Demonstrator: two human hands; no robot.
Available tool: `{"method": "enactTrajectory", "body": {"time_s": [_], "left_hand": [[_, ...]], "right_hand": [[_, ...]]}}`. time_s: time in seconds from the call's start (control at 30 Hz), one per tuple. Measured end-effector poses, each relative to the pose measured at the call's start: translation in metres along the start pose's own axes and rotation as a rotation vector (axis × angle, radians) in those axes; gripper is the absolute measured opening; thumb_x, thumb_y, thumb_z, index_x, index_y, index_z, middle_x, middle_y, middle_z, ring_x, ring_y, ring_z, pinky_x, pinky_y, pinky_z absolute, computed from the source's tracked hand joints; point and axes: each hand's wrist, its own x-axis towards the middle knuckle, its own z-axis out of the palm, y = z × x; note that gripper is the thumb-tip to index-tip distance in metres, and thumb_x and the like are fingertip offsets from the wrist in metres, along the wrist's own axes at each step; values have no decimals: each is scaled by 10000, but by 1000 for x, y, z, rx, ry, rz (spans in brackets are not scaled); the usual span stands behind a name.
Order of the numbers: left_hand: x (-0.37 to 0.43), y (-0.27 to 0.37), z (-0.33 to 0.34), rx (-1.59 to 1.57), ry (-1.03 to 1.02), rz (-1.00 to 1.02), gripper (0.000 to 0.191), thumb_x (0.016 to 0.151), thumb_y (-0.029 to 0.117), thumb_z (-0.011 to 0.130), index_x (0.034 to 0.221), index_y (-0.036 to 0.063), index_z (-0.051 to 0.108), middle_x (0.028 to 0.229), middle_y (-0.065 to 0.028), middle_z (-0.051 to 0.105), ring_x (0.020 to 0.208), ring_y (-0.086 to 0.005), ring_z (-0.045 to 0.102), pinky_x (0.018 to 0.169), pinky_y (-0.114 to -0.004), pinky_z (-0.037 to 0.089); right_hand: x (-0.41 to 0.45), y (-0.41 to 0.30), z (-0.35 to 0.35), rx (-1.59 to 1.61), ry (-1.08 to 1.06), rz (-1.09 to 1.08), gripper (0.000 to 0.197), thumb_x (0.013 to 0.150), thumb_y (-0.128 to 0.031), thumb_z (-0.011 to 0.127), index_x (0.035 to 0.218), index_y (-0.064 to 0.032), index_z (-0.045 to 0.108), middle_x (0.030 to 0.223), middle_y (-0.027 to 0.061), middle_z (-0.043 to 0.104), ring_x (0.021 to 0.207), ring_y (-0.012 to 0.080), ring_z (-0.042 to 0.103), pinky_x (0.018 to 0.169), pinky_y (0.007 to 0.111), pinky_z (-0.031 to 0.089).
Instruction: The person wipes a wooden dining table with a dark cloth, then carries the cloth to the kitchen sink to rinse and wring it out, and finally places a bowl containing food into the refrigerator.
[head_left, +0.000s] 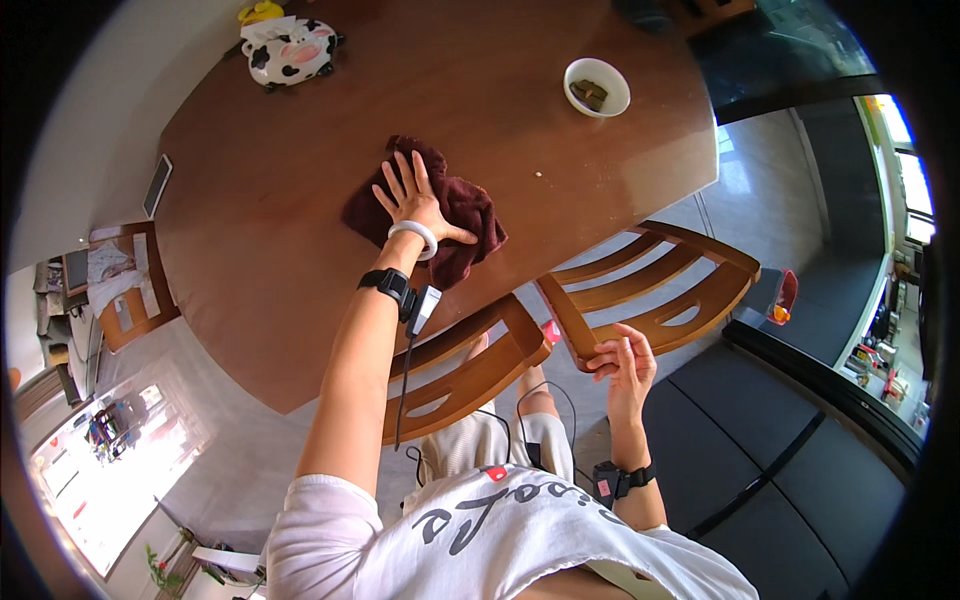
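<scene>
My left hand (412, 201) lies palm down with its fingers spread on a dark maroon cloth (469, 214), which is bunched and folded on the brown wooden table (300, 172). It presses on the cloth and does not grip it. A white bangle (414, 234) circles that wrist. My right hand (626, 364) is raised beside the corner of a wooden chair back (675, 277), fingers loosely bent and apart, holding nothing; whether the fingertips touch the chair is unclear. A small pale crumb (538, 174) is on the table, right of the cloth.
A white bowl (622, 88) with brown pieces inside stands at the table's far right. At the far left are a cow-patterned ceramic figure (289, 54) and a yellow object (260, 12). A flat device (157, 186) lies at the left edge. Another chair back (480, 367) stands before me; cables hang near my arm.
</scene>
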Motion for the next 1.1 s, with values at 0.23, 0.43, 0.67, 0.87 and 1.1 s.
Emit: {"method": "enactTrajectory", "body": {"time_s": [0.23, 0.43, 0.67, 0.87, 1.1], "left_hand": [[23, 63, 2, 81, -25, 75, 1720, 405, 699, 917, 1596, 87, -163, 1658, -264, -136, 1512, -492, -162, 1147, -731, -40], [21, 121, 19, 70, -63, 112, 1731, 385, 701, 920, 1600, 91, -150, 1660, -257, -138, 1513, -482, -176, 1144, -734, -58], [21, 132, 18, 36, -37, 68, 1746, 389, 709, 919, 1588, 93, -191, 1658, -253, -155, 1516, -475, -171, 1154, -724, -24], [5, 146, 35, -72, -16, -45, 1735, 394, 687, 933, 1593, 55, -150, 1658, -257, -152, 1515, -466, -188, 1158, -707, -55], [7, 141, 42, -123, 70, -192, 1722, 409, 719, 914, 1591, 57, -149, 1664, -255, -125, 1524, -469, -145, 1165, -709, -12]], "right_hand": [[12, -5, -8, 47, -38, 47, 254, 1060, -174, 527, 1222, 6, 600, 877, 121, 731, 590, 160, 703, 459, 223, 527], [12, -10, -11, 97, -146, 117, 276, 1060, -129, 504, 1273, 37, 559, 942, 142, 723, 680, 171, 713, 572, 245, 559], [12, -32, 13, 175, -365, 143, 316, 1047, -166, 562, 1281, 47, 551, 987, 143, 713, 771, 208, 729, 672, 277, 578], [37, -66, -26, 104, -325, 49, 338, 1041, -198, 569, 1266, 54, 559, 967, 150, 718, 745, 203, 726, 642, 284, 586], [97, -105, -97, 28, -207, -42, 321, 1054, -183, 531, 1278, 41, 583, 945, 118, 718, 720, 179, 722, 617, 260, 577]]}}
